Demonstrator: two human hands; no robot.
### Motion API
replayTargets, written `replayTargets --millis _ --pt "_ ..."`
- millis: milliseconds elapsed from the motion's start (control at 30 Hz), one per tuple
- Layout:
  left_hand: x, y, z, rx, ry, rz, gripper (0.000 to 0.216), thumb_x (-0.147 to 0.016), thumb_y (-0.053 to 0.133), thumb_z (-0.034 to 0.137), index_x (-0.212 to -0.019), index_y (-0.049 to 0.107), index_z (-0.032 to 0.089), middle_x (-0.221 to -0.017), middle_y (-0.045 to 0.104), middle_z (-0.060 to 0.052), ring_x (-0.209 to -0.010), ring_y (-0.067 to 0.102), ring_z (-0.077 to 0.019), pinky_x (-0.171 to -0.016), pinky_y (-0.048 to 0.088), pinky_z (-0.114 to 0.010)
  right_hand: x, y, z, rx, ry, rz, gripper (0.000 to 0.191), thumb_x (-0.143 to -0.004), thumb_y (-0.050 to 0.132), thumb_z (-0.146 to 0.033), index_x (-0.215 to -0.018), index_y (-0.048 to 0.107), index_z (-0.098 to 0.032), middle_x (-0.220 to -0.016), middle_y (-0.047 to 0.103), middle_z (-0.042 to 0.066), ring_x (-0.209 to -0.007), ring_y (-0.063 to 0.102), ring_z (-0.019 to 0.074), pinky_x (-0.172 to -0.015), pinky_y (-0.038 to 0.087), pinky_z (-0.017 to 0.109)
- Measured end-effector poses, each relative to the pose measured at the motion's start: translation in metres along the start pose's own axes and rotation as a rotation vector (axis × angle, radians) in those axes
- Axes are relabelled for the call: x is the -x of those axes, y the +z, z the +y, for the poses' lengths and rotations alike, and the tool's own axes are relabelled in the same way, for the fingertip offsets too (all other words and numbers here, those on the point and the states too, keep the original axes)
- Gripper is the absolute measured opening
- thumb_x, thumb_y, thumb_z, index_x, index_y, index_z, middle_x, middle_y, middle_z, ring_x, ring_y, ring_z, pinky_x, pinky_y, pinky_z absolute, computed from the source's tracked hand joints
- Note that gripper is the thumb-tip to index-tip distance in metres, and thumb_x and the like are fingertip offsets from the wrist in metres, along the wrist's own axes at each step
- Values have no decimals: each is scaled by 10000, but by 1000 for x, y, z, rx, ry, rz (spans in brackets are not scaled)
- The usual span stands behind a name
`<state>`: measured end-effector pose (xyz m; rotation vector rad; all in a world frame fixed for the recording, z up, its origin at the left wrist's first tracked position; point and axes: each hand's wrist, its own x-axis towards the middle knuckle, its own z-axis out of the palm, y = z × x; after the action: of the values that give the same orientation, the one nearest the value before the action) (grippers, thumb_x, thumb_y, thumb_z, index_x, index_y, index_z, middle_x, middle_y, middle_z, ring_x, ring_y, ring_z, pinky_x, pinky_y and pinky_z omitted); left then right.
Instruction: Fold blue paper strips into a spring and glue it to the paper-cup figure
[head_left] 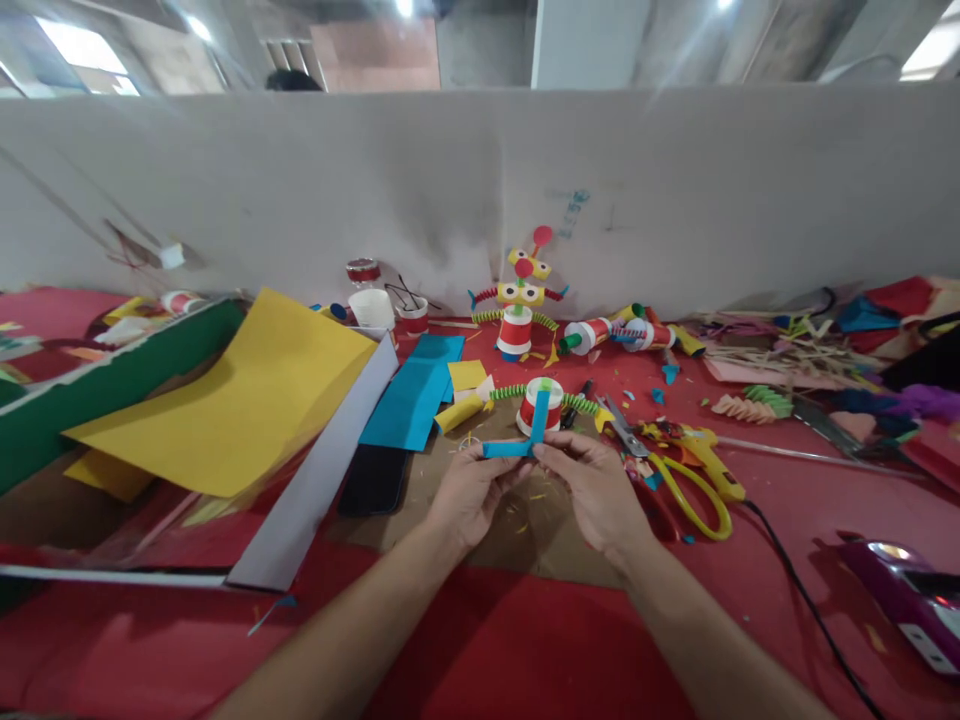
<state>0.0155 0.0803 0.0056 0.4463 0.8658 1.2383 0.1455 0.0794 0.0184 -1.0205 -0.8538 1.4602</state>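
Between my two hands is a blue paper strip (507, 450) bent into an L, one leg pointing left and the other standing up. My left hand (469, 490) pinches the strip near its left leg. At the corner, my right hand (589, 480) grips it with thumb and fingers. Just behind stands an upturned red and white paper cup (555, 412), with green pleated paper arms (510, 392) out to both sides. A rolled yellow paper tube (459, 412) lies to its left. Brown cardboard (517, 545) lies under my hands.
Scissors with yellow handles (694, 510) and a yellow glue gun (705, 460) with a black cord lie right. Finished cup figures (516, 330) stand by the wall. Blue paper sheets (412, 395), a dark phone (373, 482) and a box holding yellow paper (240, 400) are left.
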Motion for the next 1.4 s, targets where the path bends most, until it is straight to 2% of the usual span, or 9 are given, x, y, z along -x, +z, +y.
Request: replayTargets --millis 200,400,667,800,967,1100,1200,1300,1400 --pt "1 -2 3 -69 -3 -74 153 -569 800 139 -705 732 118 -709 713 -48 -654 643 -100 -665 527 -186 0 0 1 33 -43 -1 163 -570 791 -253 -716 737 -205 -722 707 7 -662 579 128 -693 475 296" --pt "2 -1 7 -133 10 -55 210 -525 837 166 -694 720 123 -691 698 -26 -654 640 -100 -671 516 -202 0 -3 6 53 -122 -34 196 -543 801 -234 -732 750 -234 -774 720 8 -747 622 171 -753 482 327" --pt "-1 -2 11 -174 -21 -102 194 -579 809 153 -757 743 113 -739 725 -54 -684 647 -107 -721 521 -222 -3 -7 12 151 -208 -50 188 -620 757 -213 -798 755 -271 -900 716 17 -867 628 189 -853 468 361" --pt "-3 -4 12 -168 -14 -133 184 -594 799 154 -767 747 118 -754 732 -63 -707 655 -115 -747 522 -230 -2 -9 12 218 -271 -79 209 -680 721 -220 -874 749 -293 -981 698 19 -914 621 195 -851 472 364" --pt "-6 -4 13 -159 8 -118 187 -583 806 163 -752 743 111 -715 721 -62 -681 650 -117 -724 519 -235 1 -8 9 311 -305 -107 199 -747 671 -223 -922 736 -289 -966 688 14 -901 615 180 -842 468 348" --pt "-5 -2 9 -148 110 -51 181 -590 804 184 -739 728 113 -671 698 -39 -592 611 -90 -647 499 -222 3 -3 9 226 -252 -165 219 -736 687 -221 -945 718 -277 -981 696 1 -885 620 164 -858 471 340" --pt "-2 1 6 -105 154 -65 158 -616 788 184 -739 714 119 -725 708 -46 -667 640 -113 -726 507 -250 4 1 10 188 -225 -85 179 -733 695 -251 -909 727 -259 -902 712 -2 -856 625 162 -853 472 337" --pt "0 2 4 -65 132 -78 149 -626 782 175 -741 702 123 -727 706 -36 -690 651 -117 -747 506 -247 3 3 10 151 -196 20 67 -710 715 -268 -764 737 -235 -733 699 -15 -724 609 143 -759 486 309" --pt "0 2 2 -10 99 -56 157 -617 786 159 -740 695 126 -733 700 -21 -697 650 -104 -747 502 -223 3 3 11 74 -168 31 37 -689 731 -259 -700 732 -223 -692 692 -16 -671 585 128 -715 476 290"
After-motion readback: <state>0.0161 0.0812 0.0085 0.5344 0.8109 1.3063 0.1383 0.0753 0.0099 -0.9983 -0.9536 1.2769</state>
